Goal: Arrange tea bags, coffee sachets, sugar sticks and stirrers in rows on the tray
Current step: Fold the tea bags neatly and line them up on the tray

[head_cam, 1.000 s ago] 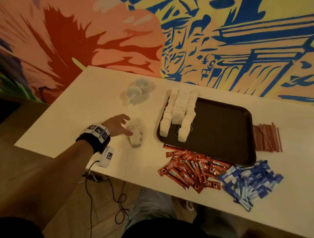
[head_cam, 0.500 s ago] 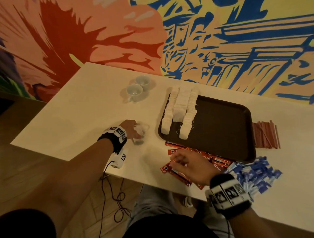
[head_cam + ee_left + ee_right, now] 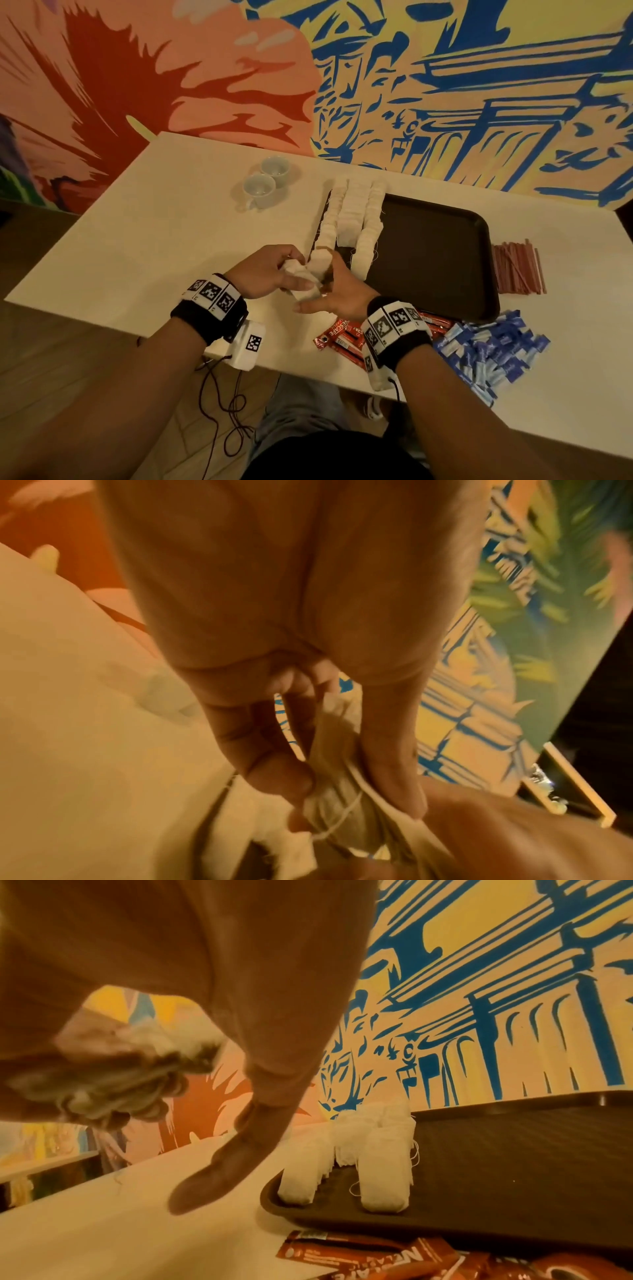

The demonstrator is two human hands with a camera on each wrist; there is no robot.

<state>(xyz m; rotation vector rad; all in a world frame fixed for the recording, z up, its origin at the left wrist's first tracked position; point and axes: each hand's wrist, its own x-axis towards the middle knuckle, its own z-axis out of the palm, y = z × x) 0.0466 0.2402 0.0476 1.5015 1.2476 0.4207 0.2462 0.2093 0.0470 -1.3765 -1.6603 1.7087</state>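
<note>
Since a second ago your left hand (image 3: 263, 270) has carried its small bundle of tea bags (image 3: 301, 279) from the open bench (image 3: 137, 233) to the tray's near left corner, and your right hand (image 3: 337, 291) has come off the coffee sachets (image 3: 342, 337) to meet it. You now hold the bundle between the two hands, just in front of the tray (image 3: 438, 260). Your left thumb and fingers are curled round the bags, pinching them, and the left wrist view shows a string wound about the bundle there. Your right hand lies against the bundle's other side with its thumb and little finger stretched out; whether its other fingers grip the bags you cannot tell, since the right wrist view is blurred at that spot. Three rows of tea bags (image 3: 354, 219) stand along the tray's left end, and the nearest bag of the left row sits right behind your fingertips. Sachets lie in a loose heap on the bench under your right wrist, touching the tray's near edge. Sugar sticks (image 3: 493, 356), blue and white, are heaped to their right. Red stirrers (image 3: 517, 269) lie side by side on the bench just right of the tray. Two cups (image 3: 267, 180) stand together near the wall, well apart from your hands.
</note>
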